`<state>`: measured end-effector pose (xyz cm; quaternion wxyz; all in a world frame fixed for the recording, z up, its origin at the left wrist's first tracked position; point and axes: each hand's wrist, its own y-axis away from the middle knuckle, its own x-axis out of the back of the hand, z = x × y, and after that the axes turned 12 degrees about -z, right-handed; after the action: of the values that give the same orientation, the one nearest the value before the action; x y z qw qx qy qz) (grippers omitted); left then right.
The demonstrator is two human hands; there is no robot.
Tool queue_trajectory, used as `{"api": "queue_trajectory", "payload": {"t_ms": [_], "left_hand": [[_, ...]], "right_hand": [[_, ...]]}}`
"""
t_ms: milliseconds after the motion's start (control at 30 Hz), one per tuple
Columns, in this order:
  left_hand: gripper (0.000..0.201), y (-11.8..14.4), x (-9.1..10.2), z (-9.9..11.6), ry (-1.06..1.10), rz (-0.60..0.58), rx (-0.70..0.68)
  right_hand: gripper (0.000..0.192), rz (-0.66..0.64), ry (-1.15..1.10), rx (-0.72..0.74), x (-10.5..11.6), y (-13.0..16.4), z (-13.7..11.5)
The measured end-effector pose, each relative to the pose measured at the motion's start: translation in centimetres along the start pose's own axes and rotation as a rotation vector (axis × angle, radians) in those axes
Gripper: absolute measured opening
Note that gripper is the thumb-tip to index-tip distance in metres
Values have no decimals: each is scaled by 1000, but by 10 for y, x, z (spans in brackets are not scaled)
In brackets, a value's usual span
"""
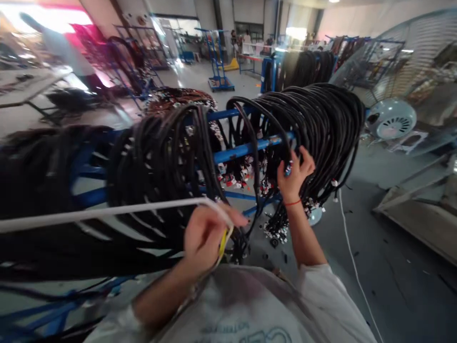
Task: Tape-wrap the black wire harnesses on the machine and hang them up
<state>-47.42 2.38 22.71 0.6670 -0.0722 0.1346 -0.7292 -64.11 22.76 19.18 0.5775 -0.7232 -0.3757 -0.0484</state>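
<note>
My left hand (205, 233) is closed around a long white cable (107, 211) that runs off to the left edge. A bit of yellow and a thin pale end hang below its fingers. My right hand (295, 174) is raised at the blue rack, fingers apart, just in front of black wire harnesses (321, 114) draped over the rail. Whether its fingertips touch the nearest harness, I cannot tell. Small blue and red pieces show by its thumb. Between my hands, a single black harness loop (255, 166) hangs over the blue rail (246, 150).
More black harnesses (157, 162) fill the rack on the left. White and red connectors (235, 176) dangle below the rail. A large fan (392, 119) stands at the right, near a white cord (348, 238) on the floor. Another person (67, 52) is at the far left.
</note>
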Motion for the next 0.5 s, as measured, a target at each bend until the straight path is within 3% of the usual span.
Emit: {"api": "queue_trajectory", "payload": {"t_ms": [133, 233, 300, 367, 500], "left_hand": [[23, -68, -60, -36, 300, -154, -18], [38, -106, -88, -73, 321, -97, 10], [45, -123, -92, -97, 261, 22, 20], [50, -135, -87, -115, 192, 36, 24], [54, -142, -71, -122, 253, -273, 60]], "right_hand": [[28, -6, -150, -124, 14, 57, 7], [27, 14, -237, -216, 29, 81, 18], [25, 23, -265, -250, 37, 88, 24], [22, 37, -279, -274, 42, 90, 28], [18, 77, -300, -273, 42, 87, 32]]}}
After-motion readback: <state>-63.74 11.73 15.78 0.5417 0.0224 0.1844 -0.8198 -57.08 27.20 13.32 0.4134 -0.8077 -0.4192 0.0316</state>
